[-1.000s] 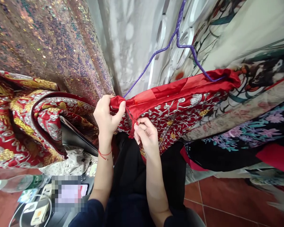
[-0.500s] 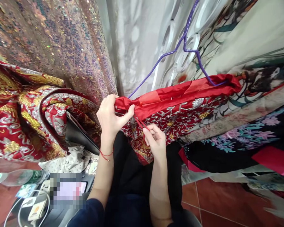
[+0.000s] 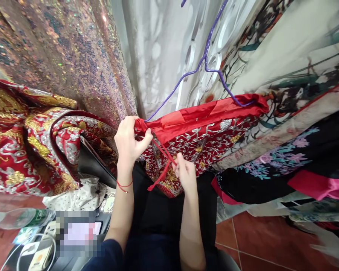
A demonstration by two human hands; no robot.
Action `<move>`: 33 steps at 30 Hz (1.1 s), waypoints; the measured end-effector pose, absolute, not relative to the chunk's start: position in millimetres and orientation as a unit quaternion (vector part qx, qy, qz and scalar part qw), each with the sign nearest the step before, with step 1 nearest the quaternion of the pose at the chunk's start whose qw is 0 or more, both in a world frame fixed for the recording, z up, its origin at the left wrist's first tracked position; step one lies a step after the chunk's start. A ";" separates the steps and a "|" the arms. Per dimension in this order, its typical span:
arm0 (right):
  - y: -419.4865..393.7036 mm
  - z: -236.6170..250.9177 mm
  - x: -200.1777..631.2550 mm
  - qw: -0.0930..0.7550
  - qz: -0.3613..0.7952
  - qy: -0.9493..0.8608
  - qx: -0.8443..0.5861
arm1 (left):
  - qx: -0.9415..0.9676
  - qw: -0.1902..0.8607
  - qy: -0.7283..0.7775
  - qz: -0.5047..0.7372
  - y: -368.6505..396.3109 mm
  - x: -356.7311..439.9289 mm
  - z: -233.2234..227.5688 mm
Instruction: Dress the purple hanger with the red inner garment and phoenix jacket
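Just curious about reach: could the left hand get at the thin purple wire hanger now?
Probably yes: the left hand is close to the hanger, whose near arm is mostly uncovered, though it may first need to release the shiny red fabric band.

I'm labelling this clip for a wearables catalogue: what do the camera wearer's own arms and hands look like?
The left hand and right hand are both ungloved. A thin red cord bracelet with a tiny bead-like detail circles the left wrist; none shows on the right. A plain dark navy sleeve ends near the left elbow.
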State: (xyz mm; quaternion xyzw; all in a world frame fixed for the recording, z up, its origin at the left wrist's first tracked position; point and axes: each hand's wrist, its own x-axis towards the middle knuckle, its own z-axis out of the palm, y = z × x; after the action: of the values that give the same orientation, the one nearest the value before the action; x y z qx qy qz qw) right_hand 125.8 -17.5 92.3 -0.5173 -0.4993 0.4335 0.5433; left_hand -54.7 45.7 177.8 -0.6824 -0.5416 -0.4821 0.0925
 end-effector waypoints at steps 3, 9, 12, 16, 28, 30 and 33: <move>-11.2 78.6 148.3 0.467 0.324 -0.455 -0.686 | -0.708 0.083 -0.513 -0.478 46.5 -60.7 179.0; -11.0 81.8 159.0 0.358 0.220 -0.455 -0.785 | -0.710 0.087 -0.499 -0.490 50.1 -63.2 175.1; -13.3 111.3 129.8 0.490 0.233 -0.522 -0.658 | -0.707 0.090 -0.502 -0.491 50.1 -62.5 173.1; -4.9 156.0 81.7 0.577 0.334 -0.569 -0.482 | -0.709 0.093 -0.505 -0.484 45.9 -62.5 173.7; 16.8 144.0 58.8 0.681 0.425 -0.439 -0.404 | -0.680 0.093 -0.540 -0.486 40.4 -54.9 176.5; 19.2 142.4 55.9 0.684 0.370 -0.454 -0.434 | -0.674 0.097 -0.545 -0.490 39.1 -52.7 176.8; 22.9 142.0 50.2 0.665 0.304 -0.494 -0.471 | -0.675 0.094 -0.550 -0.483 35.2 -51.6 179.9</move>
State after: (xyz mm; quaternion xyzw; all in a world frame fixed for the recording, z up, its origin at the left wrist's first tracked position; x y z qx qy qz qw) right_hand 50.2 22.9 142.0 -0.4708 -0.4940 0.3040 0.6647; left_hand -51.6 35.2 179.9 -0.6748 -0.5503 -0.4827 0.0938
